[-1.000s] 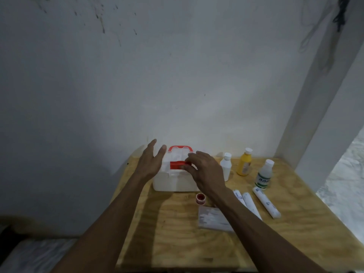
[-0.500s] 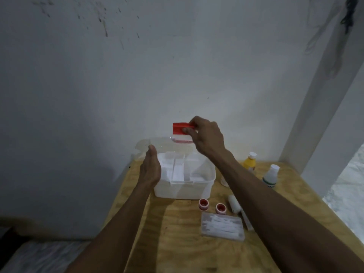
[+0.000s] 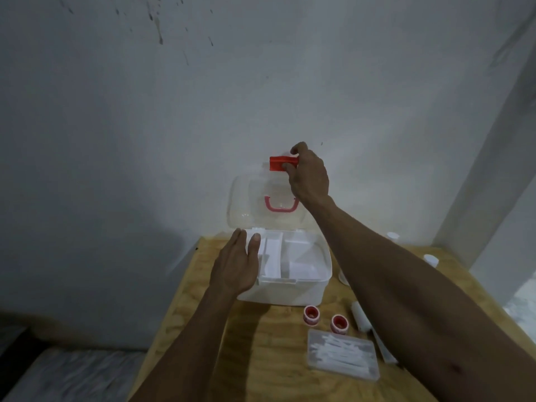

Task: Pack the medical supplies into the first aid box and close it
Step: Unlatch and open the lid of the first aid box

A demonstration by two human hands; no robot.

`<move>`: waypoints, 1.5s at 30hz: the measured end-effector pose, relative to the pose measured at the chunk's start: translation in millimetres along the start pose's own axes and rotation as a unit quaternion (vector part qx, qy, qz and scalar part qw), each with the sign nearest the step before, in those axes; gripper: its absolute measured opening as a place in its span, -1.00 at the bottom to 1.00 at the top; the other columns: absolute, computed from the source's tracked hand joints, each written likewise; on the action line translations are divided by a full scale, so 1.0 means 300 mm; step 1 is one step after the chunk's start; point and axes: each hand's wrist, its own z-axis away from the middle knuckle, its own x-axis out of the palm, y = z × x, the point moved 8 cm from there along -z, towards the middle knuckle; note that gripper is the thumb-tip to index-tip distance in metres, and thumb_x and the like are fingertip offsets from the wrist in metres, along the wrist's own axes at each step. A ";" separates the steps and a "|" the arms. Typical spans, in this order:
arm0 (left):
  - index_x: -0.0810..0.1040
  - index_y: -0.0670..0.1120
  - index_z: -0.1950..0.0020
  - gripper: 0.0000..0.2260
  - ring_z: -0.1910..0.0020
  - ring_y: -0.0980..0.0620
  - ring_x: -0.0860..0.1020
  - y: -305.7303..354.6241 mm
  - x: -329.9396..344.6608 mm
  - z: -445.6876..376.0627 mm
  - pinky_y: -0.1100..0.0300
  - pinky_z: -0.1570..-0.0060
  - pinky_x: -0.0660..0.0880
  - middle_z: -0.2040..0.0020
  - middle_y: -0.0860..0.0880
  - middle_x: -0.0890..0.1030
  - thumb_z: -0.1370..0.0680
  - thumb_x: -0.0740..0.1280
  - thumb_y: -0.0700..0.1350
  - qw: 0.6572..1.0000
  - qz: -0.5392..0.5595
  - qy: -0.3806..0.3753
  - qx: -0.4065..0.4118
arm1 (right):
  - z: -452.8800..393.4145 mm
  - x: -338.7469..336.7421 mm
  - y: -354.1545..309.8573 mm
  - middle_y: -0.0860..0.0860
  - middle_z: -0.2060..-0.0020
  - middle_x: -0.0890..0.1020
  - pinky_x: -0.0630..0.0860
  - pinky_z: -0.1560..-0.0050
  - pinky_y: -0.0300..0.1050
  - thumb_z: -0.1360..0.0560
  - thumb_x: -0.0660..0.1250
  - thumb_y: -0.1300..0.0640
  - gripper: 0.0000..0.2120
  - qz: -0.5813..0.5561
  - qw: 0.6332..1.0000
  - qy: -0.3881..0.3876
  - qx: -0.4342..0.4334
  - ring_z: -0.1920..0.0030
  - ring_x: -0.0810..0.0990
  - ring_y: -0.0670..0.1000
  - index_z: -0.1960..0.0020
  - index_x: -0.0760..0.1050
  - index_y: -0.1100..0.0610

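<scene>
The right hand (image 3: 309, 175) pinches the red latch (image 3: 282, 163) of the raised clear lid (image 3: 249, 204). The left hand (image 3: 236, 265) lies flat and spread on the box (image 3: 293, 291) rim below. Under the right forearm, bottles (image 3: 430, 259) and rolls (image 3: 359, 316) are mostly hidden.

The first aid box (image 3: 293, 288) sits at the table's (image 3: 203, 285) back-left; two tape rolls (image 3: 311, 314) lie before it, the swab case (image 3: 343, 358) nearer still.

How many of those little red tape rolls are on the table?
2. One red tape roll lies just in front of the open first aid box; the other sits to its right. More may hide behind the arm.
</scene>
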 end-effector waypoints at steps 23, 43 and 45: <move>0.15 -0.04 -0.56 -0.38 -0.56 -0.05 0.14 -0.004 0.007 0.003 -0.02 -0.49 0.11 -0.59 -0.01 0.13 -0.60 -0.15 0.25 0.999 -0.032 -0.008 -0.001 | -0.002 -0.007 0.020 0.18 -0.04 0.62 0.58 0.00 0.13 -0.60 0.24 0.17 -0.73 0.115 0.991 -0.004 -0.069 0.00 0.59 0.21 -0.27 0.54 0.15; 0.20 -0.09 -0.54 -0.42 -0.55 -0.07 0.18 0.008 -0.007 0.005 -0.01 -0.48 0.12 -0.58 -0.05 0.17 -0.63 -0.11 0.21 0.999 -0.036 -0.002 0.004 | 0.069 -0.101 0.046 0.15 -0.29 0.51 0.44 -0.24 0.06 -0.61 0.23 0.08 -0.64 0.062 0.997 -0.033 -0.031 -0.31 0.45 0.16 -0.38 0.44 0.11; 0.22 -0.10 -0.54 -0.43 -0.54 -0.08 0.18 0.012 -0.010 0.010 -0.01 -0.48 0.12 -0.58 -0.06 0.17 -0.64 -0.09 0.19 0.999 -0.037 -0.003 0.007 | 0.109 -0.138 0.043 0.13 -0.28 0.53 0.44 -0.24 0.02 -0.59 0.26 0.09 -0.65 0.030 0.999 -0.032 -0.020 -0.29 0.48 0.13 -0.36 0.46 0.10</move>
